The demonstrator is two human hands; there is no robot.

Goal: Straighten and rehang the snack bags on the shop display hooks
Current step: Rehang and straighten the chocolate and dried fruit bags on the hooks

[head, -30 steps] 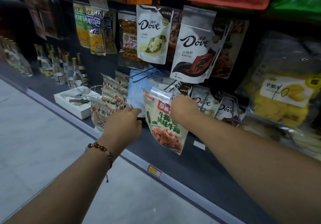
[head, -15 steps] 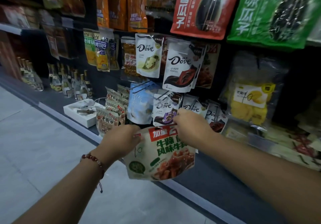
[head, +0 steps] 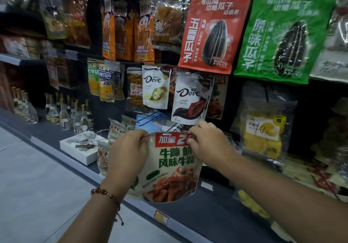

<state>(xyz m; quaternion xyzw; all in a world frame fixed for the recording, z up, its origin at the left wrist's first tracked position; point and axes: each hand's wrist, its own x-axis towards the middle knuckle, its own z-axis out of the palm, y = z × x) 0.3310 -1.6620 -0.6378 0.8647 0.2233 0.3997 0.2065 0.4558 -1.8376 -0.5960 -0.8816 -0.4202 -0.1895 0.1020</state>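
Snack bag point(head: 169, 167), likely light and crinkly-soft, hangs pinched at its top corners by left hand point(head: 128, 154) and right hand point(head: 209, 143).

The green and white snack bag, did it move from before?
Yes. The green and white snack bag swung from tilted to level and came up nearer the dark Dove bag, gripped by the left hand and right hand.

Dim shop, pale tiled floor point(head: 33, 195)

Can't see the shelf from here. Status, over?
Left hand and right hand pinch snack bag by top corners. Bag level, at hook tip. Nothing blocking.
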